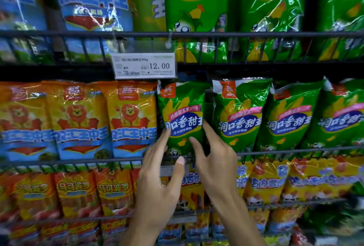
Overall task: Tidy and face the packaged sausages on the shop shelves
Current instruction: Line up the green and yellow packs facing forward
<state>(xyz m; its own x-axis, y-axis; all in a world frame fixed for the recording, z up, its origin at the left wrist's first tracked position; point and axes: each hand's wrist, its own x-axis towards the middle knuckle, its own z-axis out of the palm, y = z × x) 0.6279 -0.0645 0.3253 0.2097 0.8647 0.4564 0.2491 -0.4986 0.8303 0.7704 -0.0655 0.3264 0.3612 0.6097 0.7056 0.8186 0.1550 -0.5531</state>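
A green corn-sausage pack stands upright on the middle shelf, the leftmost of the green row. My left hand reaches up with straight fingers, its fingertips touching the pack's left edge and its thumb near the shelf rail. My right hand lies against the pack's lower right side, index finger along its right edge and thumb on its front. Neither hand clearly grips the pack. Further green packs lean to the right of it.
Orange and blue lion packs stand to the left of the green pack. A wire rail fronts the middle shelf. A price tag reading 12.00 hangs above. Red and orange packs fill the lower shelf, large green bags the upper one.
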